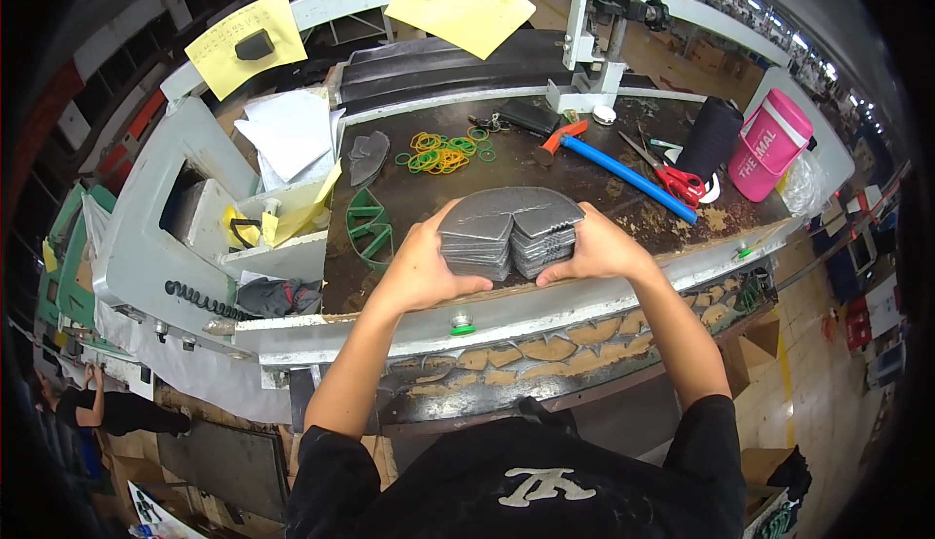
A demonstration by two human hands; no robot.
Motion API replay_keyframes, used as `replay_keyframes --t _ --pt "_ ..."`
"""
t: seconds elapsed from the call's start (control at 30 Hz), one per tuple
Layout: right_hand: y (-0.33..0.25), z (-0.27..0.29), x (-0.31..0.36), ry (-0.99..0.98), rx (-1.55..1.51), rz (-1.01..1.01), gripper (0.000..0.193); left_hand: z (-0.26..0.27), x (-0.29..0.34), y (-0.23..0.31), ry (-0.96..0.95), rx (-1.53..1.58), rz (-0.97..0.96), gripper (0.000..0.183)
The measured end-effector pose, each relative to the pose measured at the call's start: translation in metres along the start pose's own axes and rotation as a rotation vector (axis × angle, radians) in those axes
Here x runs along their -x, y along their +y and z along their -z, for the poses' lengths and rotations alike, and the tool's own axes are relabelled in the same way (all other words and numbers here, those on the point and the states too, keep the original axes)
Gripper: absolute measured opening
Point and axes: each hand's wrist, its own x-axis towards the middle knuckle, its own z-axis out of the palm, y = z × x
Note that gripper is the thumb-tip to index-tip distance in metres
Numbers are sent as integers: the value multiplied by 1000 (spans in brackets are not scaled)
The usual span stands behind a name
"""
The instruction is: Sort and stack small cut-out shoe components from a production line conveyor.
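Observation:
A thick stack of dark grey cut sheets, rounded at the far side and with a V-shaped notch at the near side, stands near the front edge of the dark worktable. My left hand clasps its left side, thumb along the near face. From the other side my right hand presses on it, thumb also at the near face. Left of the stack lies a green-edged cutting die. Beyond it rests a loose dark grey cut piece.
Yellow and green rubber bands lie behind the stack. To the right are a blue-handled hammer, red-handled scissors, a black thread cone and a pink tumbler. White papers sit at left. A person stands far left.

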Motion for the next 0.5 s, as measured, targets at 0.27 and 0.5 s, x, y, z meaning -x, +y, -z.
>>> replay_keyframes --t 0.27,0.5 --pt "3 -16 8 138 -57 73 103 -4 1 3 65 -7 -60 108" --pt "19 -35 13 182 -779 87 101 -12 3 -12 143 717 -93 86"
